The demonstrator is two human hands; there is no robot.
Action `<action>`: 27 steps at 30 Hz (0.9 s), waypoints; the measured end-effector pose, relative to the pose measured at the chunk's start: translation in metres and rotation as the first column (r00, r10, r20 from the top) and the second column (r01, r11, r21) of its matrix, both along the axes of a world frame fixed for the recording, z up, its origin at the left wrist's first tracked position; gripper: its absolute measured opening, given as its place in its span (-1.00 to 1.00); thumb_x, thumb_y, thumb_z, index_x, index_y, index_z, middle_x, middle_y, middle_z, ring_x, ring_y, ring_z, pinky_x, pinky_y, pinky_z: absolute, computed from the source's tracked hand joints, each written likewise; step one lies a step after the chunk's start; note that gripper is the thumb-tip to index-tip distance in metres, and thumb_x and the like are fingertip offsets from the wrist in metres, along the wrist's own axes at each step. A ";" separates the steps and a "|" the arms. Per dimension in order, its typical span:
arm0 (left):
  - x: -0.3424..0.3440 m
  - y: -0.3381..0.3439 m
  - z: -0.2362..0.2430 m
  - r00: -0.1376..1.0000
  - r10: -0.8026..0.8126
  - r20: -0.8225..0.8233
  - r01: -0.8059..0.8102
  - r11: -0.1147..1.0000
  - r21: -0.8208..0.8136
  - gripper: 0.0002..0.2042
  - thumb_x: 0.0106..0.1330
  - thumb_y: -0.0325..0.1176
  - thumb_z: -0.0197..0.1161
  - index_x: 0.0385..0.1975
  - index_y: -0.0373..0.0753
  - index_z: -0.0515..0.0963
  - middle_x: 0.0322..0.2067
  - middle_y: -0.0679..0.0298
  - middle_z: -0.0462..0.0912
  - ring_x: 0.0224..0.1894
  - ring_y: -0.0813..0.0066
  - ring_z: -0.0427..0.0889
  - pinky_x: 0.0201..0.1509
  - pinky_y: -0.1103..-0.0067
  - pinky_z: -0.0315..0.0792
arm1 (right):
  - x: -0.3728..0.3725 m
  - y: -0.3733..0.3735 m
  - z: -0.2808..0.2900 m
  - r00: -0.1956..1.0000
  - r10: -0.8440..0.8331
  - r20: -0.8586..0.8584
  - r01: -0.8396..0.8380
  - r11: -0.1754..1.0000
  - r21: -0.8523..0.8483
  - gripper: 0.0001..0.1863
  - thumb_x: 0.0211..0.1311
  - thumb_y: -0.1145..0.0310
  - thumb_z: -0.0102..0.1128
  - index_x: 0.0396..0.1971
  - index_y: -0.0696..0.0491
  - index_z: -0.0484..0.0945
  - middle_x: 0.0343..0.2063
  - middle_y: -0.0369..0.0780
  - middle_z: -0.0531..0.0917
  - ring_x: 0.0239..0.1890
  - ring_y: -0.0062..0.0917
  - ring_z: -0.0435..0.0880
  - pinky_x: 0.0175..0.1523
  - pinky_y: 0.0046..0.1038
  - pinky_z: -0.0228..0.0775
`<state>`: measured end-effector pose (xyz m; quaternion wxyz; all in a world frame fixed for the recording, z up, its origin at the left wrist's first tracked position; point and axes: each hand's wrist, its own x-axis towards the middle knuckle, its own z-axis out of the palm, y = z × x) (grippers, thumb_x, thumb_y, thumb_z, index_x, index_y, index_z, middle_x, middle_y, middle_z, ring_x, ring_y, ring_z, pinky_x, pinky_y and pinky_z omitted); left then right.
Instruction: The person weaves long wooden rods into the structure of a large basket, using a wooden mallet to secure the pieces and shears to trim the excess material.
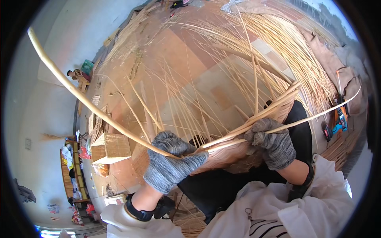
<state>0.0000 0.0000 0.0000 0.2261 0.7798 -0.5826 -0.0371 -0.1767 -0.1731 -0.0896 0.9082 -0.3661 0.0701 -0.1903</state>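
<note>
A partly woven basket [227,155] of pale wicker rods rests against my lap, with loose upright stakes standing out of its edge. My left hand [171,160], in a grey knitted glove, is closed around a long wicker rod [93,109] at the basket's near left edge. The rod's thick end curves far up to the left. My right hand [273,143], gloved alike, is closed on rods along the rim [274,105]. A thinner rod [321,114] passes through its grip and bends out to the right. The fingertips of both hands are partly hidden.
A large heap of loose rods [305,55] covers the floor at the far right. A blue cordless drill [339,122] lies beyond my right arm. Woven boxes [112,147] stand at the left, near a shelf [75,170]. Another person [77,75] is by the left wall.
</note>
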 end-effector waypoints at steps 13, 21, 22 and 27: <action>-0.003 -0.005 -0.010 0.980 0.196 -0.018 -0.196 0.981 0.010 -0.68 -0.21 -0.04 0.32 -0.84 -0.17 0.52 -0.83 0.30 0.44 -0.61 0.29 0.46 -0.46 0.46 0.37 | 0.057 -0.003 0.087 0.955 0.101 0.279 0.170 0.582 -0.795 -0.78 0.16 0.37 -0.08 -0.27 0.19 0.38 -0.51 -0.21 0.50 -0.60 -0.58 0.47 -0.48 -0.56 0.40; 0.013 0.026 0.002 0.977 -0.172 0.128 0.154 0.979 0.135 -0.40 -0.31 0.02 0.36 -0.26 -0.24 0.46 -0.33 0.10 0.47 -0.23 0.14 0.42 -0.09 0.36 0.28 | 0.081 -0.031 0.059 0.889 0.376 0.262 -0.308 0.914 -0.266 -0.84 0.11 0.41 -0.02 -0.30 0.09 0.31 -0.52 -0.33 0.38 -0.74 -0.77 0.22 -0.62 -0.70 0.26; 0.009 0.022 0.001 0.990 -0.128 0.063 0.119 0.984 0.132 -0.60 -0.15 -0.12 0.31 -0.35 -0.25 0.49 -0.40 0.13 0.47 -0.28 0.16 0.41 -0.14 0.38 0.29 | 0.074 -0.024 0.059 0.997 0.062 0.045 -0.042 0.935 -0.351 -0.85 0.12 0.41 -0.04 -0.32 0.12 0.31 -0.55 -0.36 0.36 -0.75 -0.78 0.23 -0.61 -0.69 0.30; 0.008 0.022 -0.009 0.995 -0.011 -0.097 0.017 0.998 0.061 -0.82 -0.04 -0.30 0.19 -0.46 -0.24 0.52 -0.48 0.18 0.46 -0.35 0.21 0.41 -0.21 0.41 0.30 | 0.118 -0.019 0.107 0.884 0.405 -0.234 -0.468 0.780 -0.416 -0.86 0.12 0.43 -0.05 -0.36 0.16 0.31 -0.73 -0.39 0.31 -0.78 -0.73 0.30 -0.64 -0.63 0.42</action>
